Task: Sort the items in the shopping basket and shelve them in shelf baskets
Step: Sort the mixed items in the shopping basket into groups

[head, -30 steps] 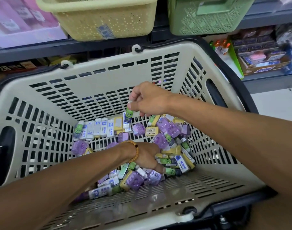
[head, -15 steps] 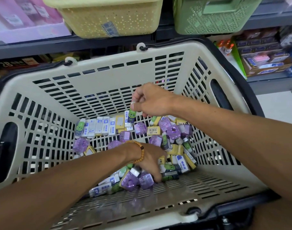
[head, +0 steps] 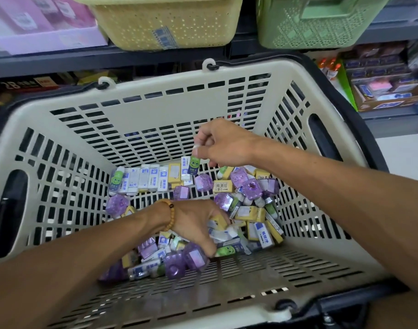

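Note:
A beige slotted shopping basket (head: 165,110) fills the view. On its floor lies a heap of small erasers (head: 250,214): white-and-blue, yellow, green-faced, plus clear purple cubes (head: 191,257). A row of white erasers (head: 143,179) stands along the far wall. My right hand (head: 224,143) hovers above that row and pinches a green-faced eraser (head: 194,162) by its top end. My left hand (head: 196,224), a bead bracelet on the wrist, reaches down into the heap, fingers curled among the erasers; what they hold is hidden.
On the shelf above stand a yellow shelf basket (head: 165,22) and a green shelf basket (head: 317,22). A pink box (head: 37,27) sits at the upper left. Boxed stationery (head: 383,86) fills the lower shelf on the right.
My left hand has dug a little nearer through the heap, shifting purple cubes. My right hand stays almost in place with the green-faced eraser. The view has tilted slightly.

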